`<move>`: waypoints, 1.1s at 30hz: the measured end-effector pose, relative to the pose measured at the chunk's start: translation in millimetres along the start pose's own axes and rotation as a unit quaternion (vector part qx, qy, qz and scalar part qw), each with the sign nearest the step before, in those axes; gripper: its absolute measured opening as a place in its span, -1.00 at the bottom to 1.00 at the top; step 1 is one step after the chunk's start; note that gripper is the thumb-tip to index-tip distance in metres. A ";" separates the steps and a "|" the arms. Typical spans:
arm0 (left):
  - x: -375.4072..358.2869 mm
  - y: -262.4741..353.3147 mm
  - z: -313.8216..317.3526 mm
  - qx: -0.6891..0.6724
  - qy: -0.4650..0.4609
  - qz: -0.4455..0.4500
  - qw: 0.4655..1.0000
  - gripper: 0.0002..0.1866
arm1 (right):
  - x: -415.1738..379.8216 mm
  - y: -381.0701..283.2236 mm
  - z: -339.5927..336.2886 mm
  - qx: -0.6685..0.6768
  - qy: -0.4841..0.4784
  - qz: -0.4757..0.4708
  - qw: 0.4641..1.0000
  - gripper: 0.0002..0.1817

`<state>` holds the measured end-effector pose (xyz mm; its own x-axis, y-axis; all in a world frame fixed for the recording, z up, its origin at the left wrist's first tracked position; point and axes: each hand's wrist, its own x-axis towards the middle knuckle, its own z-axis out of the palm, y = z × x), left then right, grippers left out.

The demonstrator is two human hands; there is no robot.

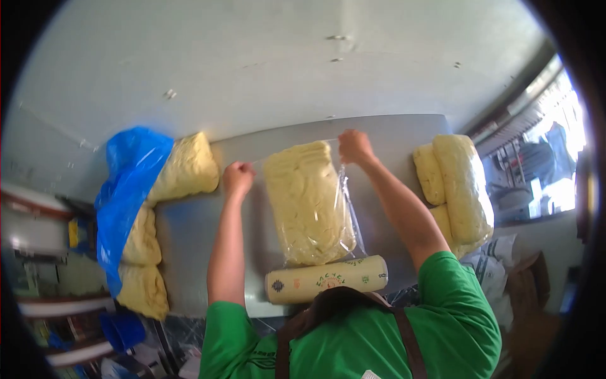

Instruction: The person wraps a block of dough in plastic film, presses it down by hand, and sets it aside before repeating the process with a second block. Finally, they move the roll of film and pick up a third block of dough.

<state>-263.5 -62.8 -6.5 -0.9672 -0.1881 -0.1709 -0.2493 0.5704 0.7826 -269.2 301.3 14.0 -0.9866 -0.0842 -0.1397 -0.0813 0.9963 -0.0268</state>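
Note:
A large pale yellow block that looks like dough (309, 202) lies mid-table with clear cling film (351, 211) over and around it. From its near end the film runs to a printed cling film roll (322, 281) at the table's front edge. My left hand (238, 180) is closed on the film, left of the block and apart from it. At the block's far right corner, my right hand (355, 146) is closed too, pinching the film's far edge. A thin line of film stretches between both hands across the block's far end.
On the left, several similar yellow blocks (186, 167) sit partly under a blue plastic sheet (132, 183). More blocks (464, 189) are stacked at the right end of the steel table (391, 183). A pale wall (265, 69) rises behind. A blue bin (123, 330) stands below left.

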 end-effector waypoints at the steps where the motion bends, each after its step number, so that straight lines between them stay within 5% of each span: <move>1: 20.9 -30.9 9.9 0.034 0.040 0.025 0.998 -0.70 | -4.7 -1.9 1.2 -0.138 -0.039 -0.089 0.986 -0.80; 2: 25.8 -38.0 12.0 0.007 0.028 0.016 0.999 -0.72 | -0.7 -0.5 26.7 0.096 0.029 0.026 0.995 -0.74; 3: 31.6 -44.6 15.1 -0.020 0.016 0.007 1.000 -0.73 | 4.5 2.2 52.3 0.337 0.144 0.096 0.926 -0.60; 5: 28.5 -28.2 22.9 -0.139 -0.019 -0.048 0.989 -0.84 | 22.3 14.5 89.6 0.324 0.148 0.030 0.934 -0.61; 7: 46.4 -40.7 40.6 -0.103 0.017 -0.028 0.994 -0.88 | 29.4 10.3 87.6 0.082 0.070 -0.042 0.993 -0.69; 8: 90.0 -108.4 63.5 0.034 0.106 0.127 0.986 -0.91 | 29.9 7.0 96.5 0.308 0.141 0.023 0.941 -0.78; 9: 74.4 -85.4 59.5 0.087 0.143 0.151 0.974 -0.90 | 13.5 -5.3 81.4 0.462 0.186 0.101 0.861 -0.82; 12: 51.4 -54.3 52.4 -0.012 0.069 0.101 0.992 -0.88 | 19.7 -2.2 98.7 0.490 0.266 0.100 0.824 -0.75; 13: 39.2 -37.5 36.8 -0.106 -0.039 -0.026 0.993 -0.82 | 13.3 -3.5 94.2 0.554 0.188 0.156 0.796 -0.64; 16: 23.8 -13.7 14.2 -0.282 -0.136 -0.182 0.932 -0.64 | 4.4 6.8 62.0 0.694 -0.033 0.257 0.672 -0.34; 18: 6.8 -0.5 9.6 -0.220 -0.232 -0.126 0.939 -0.55 | -5.8 18.9 58.5 0.749 -0.184 0.246 0.587 -0.19; 19: 7.2 -26.3 1.7 -0.196 -0.299 -0.068 0.931 -0.57 | -6.4 19.5 53.9 0.726 -0.230 0.249 0.598 -0.22; 20: -10.3 -18.0 -2.1 -0.125 -0.280 -0.004 0.952 -0.63 | -16.8 16.9 49.1 0.676 -0.205 0.195 0.680 -0.30; 23: -18.0 -25.0 -9.9 -0.251 -0.323 -0.084 0.908 -0.79 | -14.2 25.6 61.9 0.580 -0.162 0.110 0.791 -0.63; 24: -23.8 -20.7 -7.8 -0.318 -0.292 -0.112 0.895 -0.83 | -34.0 10.7 37.0 0.660 -0.091 0.187 0.722 -0.61; 26: -29.2 -12.8 -2.9 -0.338 -0.230 -0.205 0.889 -0.82 | -52.5 -14.5 0.7 0.595 -0.004 0.257 0.762 -0.54; 29: -28.4 -22.1 12.1 -0.311 -0.139 -0.191 0.921 -0.82 | -18.1 -0.7 90.2 0.365 0.326 0.111 0.865 -0.45; 32: -25.8 -45.4 23.3 -0.282 0.007 -0.153 0.947 -0.76 | -12.6 -7.1 88.8 0.354 0.266 0.146 0.885 -0.38; 33: -23.5 -61.3 17.4 -0.356 -0.037 -0.177 0.917 -0.64 | -17.0 -7.2 76.9 0.453 0.161 0.210 0.851 -0.38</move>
<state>-226.3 -79.3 -60.8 -0.8391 -0.1902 -0.5096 -0.4785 -0.1876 0.8578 -241.0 294.4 -59.6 -0.9012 0.4304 -0.0507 0.2865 0.5039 -0.8149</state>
